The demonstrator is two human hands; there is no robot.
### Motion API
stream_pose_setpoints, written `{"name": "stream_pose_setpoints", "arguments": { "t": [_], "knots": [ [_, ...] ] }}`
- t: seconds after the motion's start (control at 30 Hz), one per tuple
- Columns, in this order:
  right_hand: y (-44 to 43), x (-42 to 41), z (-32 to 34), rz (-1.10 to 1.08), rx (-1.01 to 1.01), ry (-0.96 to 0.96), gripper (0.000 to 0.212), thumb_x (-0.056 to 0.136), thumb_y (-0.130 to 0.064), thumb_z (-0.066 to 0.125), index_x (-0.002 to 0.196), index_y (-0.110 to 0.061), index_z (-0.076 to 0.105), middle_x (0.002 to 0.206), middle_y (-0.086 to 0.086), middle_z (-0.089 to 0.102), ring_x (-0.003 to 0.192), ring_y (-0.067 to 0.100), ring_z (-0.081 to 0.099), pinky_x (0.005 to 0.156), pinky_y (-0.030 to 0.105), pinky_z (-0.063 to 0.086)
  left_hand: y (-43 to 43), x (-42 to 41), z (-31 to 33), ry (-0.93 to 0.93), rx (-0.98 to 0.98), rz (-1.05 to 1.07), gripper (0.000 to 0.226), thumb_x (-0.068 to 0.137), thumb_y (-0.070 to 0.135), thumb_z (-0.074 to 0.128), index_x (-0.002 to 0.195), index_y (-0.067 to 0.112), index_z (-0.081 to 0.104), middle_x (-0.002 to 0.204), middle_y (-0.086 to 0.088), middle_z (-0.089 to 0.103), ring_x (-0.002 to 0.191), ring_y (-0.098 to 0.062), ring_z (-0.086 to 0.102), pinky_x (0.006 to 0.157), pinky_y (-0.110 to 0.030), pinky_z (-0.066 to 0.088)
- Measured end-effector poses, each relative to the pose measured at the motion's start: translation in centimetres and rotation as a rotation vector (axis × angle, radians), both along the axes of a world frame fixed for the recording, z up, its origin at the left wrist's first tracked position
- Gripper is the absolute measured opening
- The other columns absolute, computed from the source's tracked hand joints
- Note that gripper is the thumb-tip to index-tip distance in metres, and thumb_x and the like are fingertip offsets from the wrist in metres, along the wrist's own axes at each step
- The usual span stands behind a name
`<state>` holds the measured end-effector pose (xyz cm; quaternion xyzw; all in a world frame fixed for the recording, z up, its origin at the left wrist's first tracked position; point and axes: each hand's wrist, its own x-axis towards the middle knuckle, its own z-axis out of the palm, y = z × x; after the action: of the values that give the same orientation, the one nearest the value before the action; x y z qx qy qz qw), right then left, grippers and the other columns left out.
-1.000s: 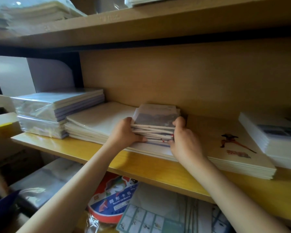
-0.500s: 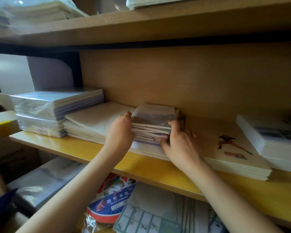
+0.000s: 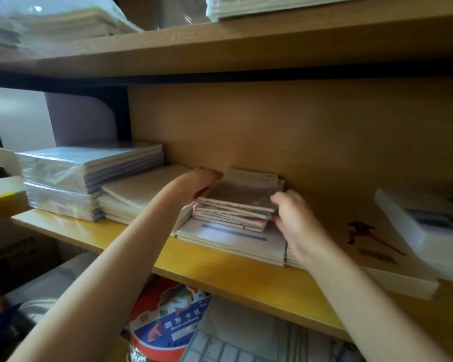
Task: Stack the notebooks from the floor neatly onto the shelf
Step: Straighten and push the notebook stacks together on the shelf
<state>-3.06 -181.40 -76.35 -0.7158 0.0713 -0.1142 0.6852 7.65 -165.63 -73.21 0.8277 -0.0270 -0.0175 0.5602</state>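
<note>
head view: on the shelf (image 3: 220, 273), left grip (image 3: 194, 186) curls round the notebooks (image 3: 241, 202) while right grip (image 3: 296, 223) presses open-fingered against them.

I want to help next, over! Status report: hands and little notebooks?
Left hand grips small grey-covered notebook stack, left edge. Right hand presses its right edge. Stack sits uneven on white blue-striped notebooks, yellow wooden shelf. Nothing blocking.
</note>
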Motion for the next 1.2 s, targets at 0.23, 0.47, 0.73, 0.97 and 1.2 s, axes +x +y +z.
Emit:
{"name": "stream_pose_setpoints", "arguments": {
  "t": [0.23,0.47,0.73,0.97,1.2],
  "knots": [
    [1.7,0.9,-0.2,0.093,0.132,0.176,0.025,0.099,-0.018,0.04,0.114,-0.007,0.057,0.109,0.012,0.061,0.098,0.026,0.059,0.09,0.039,0.047,0.4,1.1,-1.4,0.131,-0.182,-0.035,0.041,0.091,0.035,0.052,0.118,0.005,0.057,0.1,-0.015,0.068,0.081,-0.026,0.065,0.074,-0.036,0.054],
    [2.2,2.1,-0.3,0.102,-0.334,0.247,0.062,0.099,-0.027,0.045,0.148,-0.004,0.016,0.145,0.01,0.036,0.124,0.023,0.044,0.085,0.024,0.039,0.3,0.6,-0.2,0.203,-0.114,-0.091,0.048,0.091,0.046,0.049,0.115,0.005,0.058,0.083,-0.01,0.069,0.065,-0.021,0.064,0.063,-0.028,0.05],
    [1.1,1.9,-0.2,0.06,-1.071,0.091,0.081,0.095,-0.032,0.052,0.151,-0.015,-0.004,0.146,0.014,0.036,0.123,0.029,0.047,0.092,0.034,0.044,1.0,-0.5,-0.2,-0.121,0.334,-0.192,0.072,0.078,0.056,0.063,0.13,0.008,0.051,0.131,-0.008,0.056,0.114,-0.026,0.056,0.1,-0.033,0.043],
    [0.0,2.3,-0.4,0.092,-1.133,0.028,0.078,0.095,-0.034,0.052,0.152,-0.019,0.001,0.139,0.008,0.046,0.112,0.023,0.055,0.082,0.03,0.049,2.3,-1.5,-0.7,-0.206,0.629,-0.231,0.108,0.051,0.045,0.087,0.139,0.005,0.04,0.135,-0.006,0.052,0.117,-0.021,0.051,0.102,-0.031,0.041],
    [-0.3,2.0,-0.6,-0.016,-1.138,-0.055,0.07,0.087,-0.039,0.062,0.147,-0.027,0.027,0.138,0.003,0.051,0.117,0.023,0.055,0.086,0.033,0.049,3.0,-1.9,-1.7,-0.371,0.587,-0.111,0.091,0.058,0.029,0.087,0.136,0.006,0.046,0.132,-0.009,0.056,0.117,-0.023,0.053,0.093,-0.025,0.039]
  ]
}}
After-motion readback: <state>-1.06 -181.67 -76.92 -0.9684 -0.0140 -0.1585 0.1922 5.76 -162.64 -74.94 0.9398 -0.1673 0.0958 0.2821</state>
